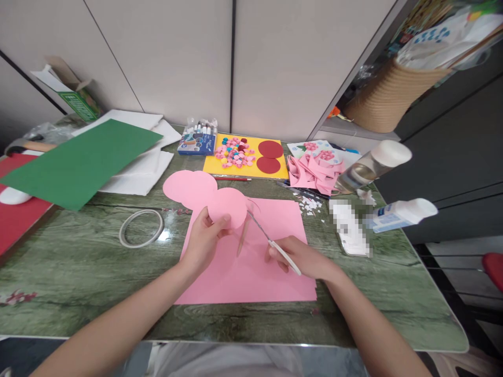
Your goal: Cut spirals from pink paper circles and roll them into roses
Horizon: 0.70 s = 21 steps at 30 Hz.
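Observation:
My left hand (204,238) pinches a pink paper circle (227,207) by its lower edge, holding it above a pink paper sheet (251,267) on the table. My right hand (301,257) grips white-handled scissors (275,246), whose blades reach up to the circle's right edge. A thin curl of pink paper trails off beside the blades. Two more pink circles (190,188) lie just behind, overlapping each other.
A tape ring (141,228) lies to the left. Green card (82,159) rests on white sheets. At the back are a marker box (198,141), a yellow sheet (220,165) with small coloured discs and two red circles, pink scraps (314,173) and glue bottles (373,165).

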Available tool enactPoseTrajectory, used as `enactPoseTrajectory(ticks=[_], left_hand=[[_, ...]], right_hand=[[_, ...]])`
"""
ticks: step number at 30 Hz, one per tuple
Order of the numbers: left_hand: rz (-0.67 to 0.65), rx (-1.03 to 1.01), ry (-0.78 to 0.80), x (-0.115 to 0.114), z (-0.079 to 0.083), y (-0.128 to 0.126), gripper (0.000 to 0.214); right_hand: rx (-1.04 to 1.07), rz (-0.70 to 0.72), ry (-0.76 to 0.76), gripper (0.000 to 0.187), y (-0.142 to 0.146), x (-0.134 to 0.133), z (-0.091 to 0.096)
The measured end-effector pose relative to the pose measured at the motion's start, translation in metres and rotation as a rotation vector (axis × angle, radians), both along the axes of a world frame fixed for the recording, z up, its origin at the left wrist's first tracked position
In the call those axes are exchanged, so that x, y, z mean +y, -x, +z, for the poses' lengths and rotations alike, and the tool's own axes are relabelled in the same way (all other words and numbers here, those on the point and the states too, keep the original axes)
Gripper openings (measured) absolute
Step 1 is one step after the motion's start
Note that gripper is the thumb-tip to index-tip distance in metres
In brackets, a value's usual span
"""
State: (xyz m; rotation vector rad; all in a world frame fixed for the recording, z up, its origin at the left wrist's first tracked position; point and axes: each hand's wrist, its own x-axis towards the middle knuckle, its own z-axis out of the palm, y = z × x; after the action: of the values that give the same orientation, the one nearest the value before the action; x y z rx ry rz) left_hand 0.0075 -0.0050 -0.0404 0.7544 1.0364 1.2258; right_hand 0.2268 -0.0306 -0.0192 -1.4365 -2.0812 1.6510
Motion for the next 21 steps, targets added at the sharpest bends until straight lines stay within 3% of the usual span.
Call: enactPoseTrajectory(ticks=[11, 21], left_hand=[[-0.056, 0.003, 0.014, -0.0012, 0.0035, -0.0018, 0.033], [0.093, -0.043, 0.021, 0.0035, 0.0, 0.0021, 0.033]], right_hand=[[0.033, -0.013, 0.026, 0.041, -0.0014, 0.0001, -0.0016], [0.036, 0.095, 0.08, 0.043, -0.0098, 0.0027, 0.0048]])
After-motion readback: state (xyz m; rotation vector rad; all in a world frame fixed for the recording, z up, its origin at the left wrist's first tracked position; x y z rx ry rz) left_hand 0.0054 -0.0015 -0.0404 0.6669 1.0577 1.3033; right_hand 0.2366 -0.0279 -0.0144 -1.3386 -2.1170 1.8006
